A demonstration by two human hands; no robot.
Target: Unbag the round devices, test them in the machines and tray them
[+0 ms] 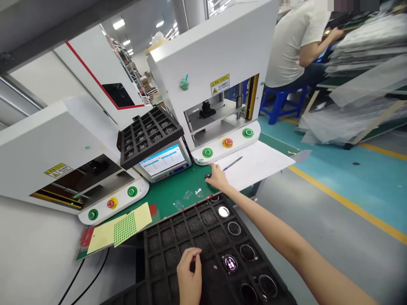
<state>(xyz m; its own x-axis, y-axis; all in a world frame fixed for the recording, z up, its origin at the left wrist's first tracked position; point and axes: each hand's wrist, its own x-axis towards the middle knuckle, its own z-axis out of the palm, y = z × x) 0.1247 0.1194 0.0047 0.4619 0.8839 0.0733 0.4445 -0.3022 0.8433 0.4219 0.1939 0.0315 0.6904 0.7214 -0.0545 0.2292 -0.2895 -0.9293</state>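
My right hand [218, 177] reaches over the green table mat, closed on a small dark piece [208, 175] whose exact kind I cannot make out. It is beside a pen [233, 162] lying on white paper. My left hand [190, 275] is above the black foam tray [160, 250], its fingers curled towards the thumb, with nothing visible in them. Round watch faces sit in the tray's right-hand compartments. One watch face [230, 263] is lit with a pinkish display, and another watch face [223, 211] shines white.
Two white press machines, one at left [63, 148] and one at right [216, 51], flank a small screen [164, 161]. A second black tray [149, 135] with round parts rests on it. Yellow sticker sheets [127, 224] lie at the table edge. A co-worker [295, 46] sits on a blue stool.
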